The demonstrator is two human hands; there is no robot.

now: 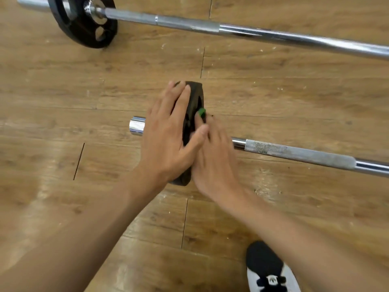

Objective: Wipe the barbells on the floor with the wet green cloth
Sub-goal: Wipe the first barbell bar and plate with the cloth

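Nearest the camera: one black-and-white shoe (271,268) on the wood floor (63,102), with both bare forearms reaching forward.

Left hand (168,140): lay flat against the outer face of the near plate (194,98). Fingers were straight and close together, and the thumb was hooked over the rim. It was bracing the plate, not gripping it.

Right hand (214,163): lay on the inner face of the same plate, fingers pointing up along it. Only a small corner of the green cloth (202,112) showed at the fingertips. The rest was probably trapped between palm and plate. I could not tell whether the cloth was pinched or just pressed flat.

Near barbell (299,153): lay on the floor. Its chrome end stuck out left of the plate, and the dull, rough grip section ran off to the right.

Handling judgement: the cloth is soft and limp, so it is best bunched under the palm or wrapped round the bar. The barbell is heavy and rigid, and its polished ends look slick. It may roll on its plates under sideways pressure, so one hand should steady the plate rim while the other wipes.

Far barbell (273,34): lay well apart, further back, roughly parallel to the near one. It carried the far plate (84,28), and neither hand touched it. It is judged not yet wiped.
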